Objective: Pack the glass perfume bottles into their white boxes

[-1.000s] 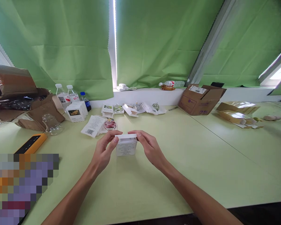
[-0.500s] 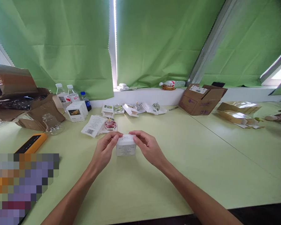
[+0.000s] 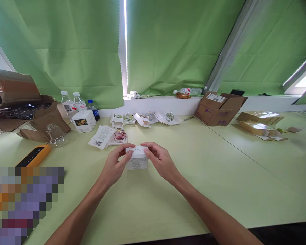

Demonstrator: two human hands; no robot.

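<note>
A small white carton [image 3: 137, 159] with fine print on its front stands on the pale green table [image 3: 219, 170] in front of me. My left hand [image 3: 114, 166] grips its left side, thumb on the top edge. My right hand [image 3: 160, 160] grips its right side, fingers curled over the closed top. Just behind it, a round pink glass bottle [image 3: 119, 135] sits on an opened white box, next to a flat white sheet with a barcode [image 3: 101, 136].
Further back lie several opened white boxes with small glass bottles [image 3: 148, 117]. At left are a printed white box [image 3: 83, 120], water bottles [image 3: 70, 103], a clear jar [image 3: 54, 135], torn brown packaging [image 3: 20, 109] and an orange device [image 3: 34, 156]. An open cardboard box [image 3: 218, 107] sits at right.
The carton's top flap, slightly raised a second ago, now lies flat and closed. Both hands stayed on the carton and shifted only a little.
</note>
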